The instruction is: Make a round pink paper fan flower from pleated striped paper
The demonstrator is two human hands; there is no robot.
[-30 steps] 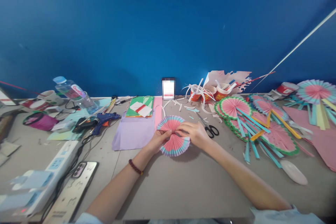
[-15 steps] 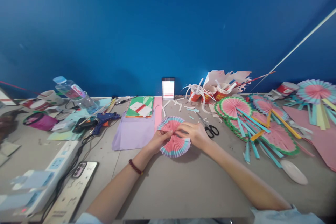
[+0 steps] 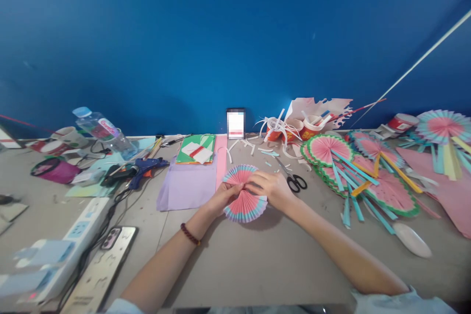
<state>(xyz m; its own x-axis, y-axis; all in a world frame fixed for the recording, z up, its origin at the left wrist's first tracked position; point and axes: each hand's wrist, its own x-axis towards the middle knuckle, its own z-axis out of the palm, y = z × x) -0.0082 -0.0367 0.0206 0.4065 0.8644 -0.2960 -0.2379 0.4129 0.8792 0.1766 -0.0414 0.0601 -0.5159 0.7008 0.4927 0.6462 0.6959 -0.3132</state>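
Note:
A pleated paper fan [image 3: 245,204], pink with a pale blue rim, lies on the grey table in front of me, spread into a near circle. My left hand [image 3: 221,197] pinches its left side near the centre, fingers closed on the folds. From the right, my right hand [image 3: 271,187] presses and grips the fan's middle with curled fingers. A dark bead bracelet [image 3: 190,234] circles my left wrist. Black-handled scissors [image 3: 294,180] rest just beyond my right hand.
Several finished fans with blue and yellow strips [image 3: 362,176] pile at the right. A lilac sheet [image 3: 187,185] and green paper stack [image 3: 196,149] lie left of the fan. Glue guns [image 3: 134,170], a water bottle [image 3: 101,129], a power strip [image 3: 64,243] and a phone [image 3: 101,267] crowd the left. Paper cups [image 3: 294,130] stand at the back.

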